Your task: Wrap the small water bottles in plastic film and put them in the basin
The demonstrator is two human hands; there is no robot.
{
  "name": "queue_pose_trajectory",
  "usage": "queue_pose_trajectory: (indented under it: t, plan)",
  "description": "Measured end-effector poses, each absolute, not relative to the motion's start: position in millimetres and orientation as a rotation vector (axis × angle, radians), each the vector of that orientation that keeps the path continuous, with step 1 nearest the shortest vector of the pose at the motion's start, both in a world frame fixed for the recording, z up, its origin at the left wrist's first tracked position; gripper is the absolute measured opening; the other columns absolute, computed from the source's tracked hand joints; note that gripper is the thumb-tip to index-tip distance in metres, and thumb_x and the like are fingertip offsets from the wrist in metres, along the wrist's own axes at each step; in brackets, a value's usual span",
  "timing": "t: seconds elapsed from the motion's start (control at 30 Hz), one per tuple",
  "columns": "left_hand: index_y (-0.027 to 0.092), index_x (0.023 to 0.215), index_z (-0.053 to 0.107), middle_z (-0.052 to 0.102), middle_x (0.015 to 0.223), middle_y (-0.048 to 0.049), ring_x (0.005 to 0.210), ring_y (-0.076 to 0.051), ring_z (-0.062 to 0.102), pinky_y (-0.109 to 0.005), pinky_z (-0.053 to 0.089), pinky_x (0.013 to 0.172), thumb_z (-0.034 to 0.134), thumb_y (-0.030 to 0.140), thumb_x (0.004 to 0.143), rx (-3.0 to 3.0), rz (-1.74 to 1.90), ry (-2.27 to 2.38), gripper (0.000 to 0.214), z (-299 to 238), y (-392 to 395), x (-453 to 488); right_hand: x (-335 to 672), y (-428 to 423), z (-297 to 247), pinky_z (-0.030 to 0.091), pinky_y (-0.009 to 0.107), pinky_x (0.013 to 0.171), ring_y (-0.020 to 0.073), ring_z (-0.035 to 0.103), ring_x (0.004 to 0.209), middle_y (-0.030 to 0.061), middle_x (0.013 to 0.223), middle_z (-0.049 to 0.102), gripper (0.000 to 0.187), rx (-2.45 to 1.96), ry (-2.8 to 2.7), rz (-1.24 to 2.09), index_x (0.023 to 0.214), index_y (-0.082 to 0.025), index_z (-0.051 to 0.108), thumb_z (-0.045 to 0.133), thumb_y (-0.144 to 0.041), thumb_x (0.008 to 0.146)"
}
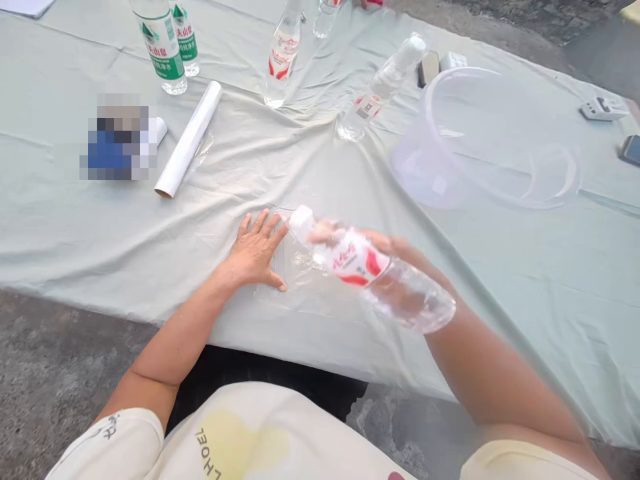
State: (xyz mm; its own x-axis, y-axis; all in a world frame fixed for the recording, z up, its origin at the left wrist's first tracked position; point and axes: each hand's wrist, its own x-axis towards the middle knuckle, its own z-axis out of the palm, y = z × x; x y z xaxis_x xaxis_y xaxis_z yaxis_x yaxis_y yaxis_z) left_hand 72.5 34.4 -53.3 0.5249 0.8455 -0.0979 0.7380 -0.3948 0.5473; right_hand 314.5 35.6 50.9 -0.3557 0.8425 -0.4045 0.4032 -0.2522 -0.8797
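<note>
My right hand [373,240] grips a clear plastic water bottle [360,259] with a red and white label and a white cap. The bottle is tilted, its cap pointing up and left toward my other hand, and it is slightly blurred. With fingers spread, my left hand [257,252] lies flat on a clear plastic sheet or bag [310,287] on the cloth. Just beyond that hand lies a white roll [189,143] with a bit of clear film beside it.
A pale cloth [75,233] covers the table. Green-labelled bottles [163,50] and red-labelled bottles [283,57] stand at the back, one bottle [375,93] nearer. To the right is a clear plastic tub [425,153]. White power adapters [603,109] and a phone [631,148] lie beyond it.
</note>
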Motion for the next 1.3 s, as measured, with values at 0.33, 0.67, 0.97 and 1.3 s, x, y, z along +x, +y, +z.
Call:
queue_pose_trajectory:
  t: [0.33, 0.67, 0.97, 1.3]
  plan:
    - [0.027, 0.162, 0.004, 0.022, 0.166, -0.0197, 0.155, -0.046, 0.005, -0.067, 0.0, 0.12, 0.088, 0.06, 0.055, 2.317, 0.222, 1.306, 0.14, -46, 30, 72, 304, 1, 2, 0.049, 0.029, 0.059, 0.0158, 0.059, 0.067, 0.0053, 0.083, 0.065, 0.044, -1.456, -1.064, 2.027, 0.095, -0.021, 0.066, 0.06, -0.063, 0.085]
    - [0.025, 0.162, 0.007, 0.021, 0.166, -0.0196, 0.155, -0.045, 0.004, -0.068, 0.0, 0.119, 0.092, 0.053, 0.052, 2.289, 0.216, 1.301, 0.142, -45, 25, 73, 264, 20, -9, 0.055, 0.039, 0.068, 0.0201, 0.067, 0.066, 0.0092, 0.103, 0.072, 0.076, -1.892, -1.622, 1.25, 0.148, -0.021, 0.04, 0.056, -0.065, 0.087]
    - [0.024, 0.149, 0.041, 0.043, 0.154, -0.0161, 0.145, -0.035, 0.037, -0.055, 0.029, 0.114, 0.066, 0.039, 0.09, 2.257, 0.285, 1.475, 0.065, 1, 2, 45, 261, 8, -1, 0.043, 0.033, 0.062, 0.0253, 0.066, 0.074, 0.0068, 0.085, 0.072, 0.064, -2.097, -2.055, 0.544, 0.128, -0.021, 0.059, 0.04, -0.071, 0.093]
    - [0.018, 0.076, 0.062, 0.065, 0.088, -0.0095, 0.089, -0.028, 0.06, -0.041, 0.043, 0.077, 0.068, 0.031, 0.087, 2.154, 0.221, 1.894, 0.018, -27, -51, 77, 275, 20, -24, 0.047, 0.031, 0.061, 0.0168, 0.063, 0.071, 0.0096, 0.11, 0.067, 0.042, -1.8, -1.999, 0.228, 0.122, -0.021, 0.063, 0.044, -0.05, 0.099]
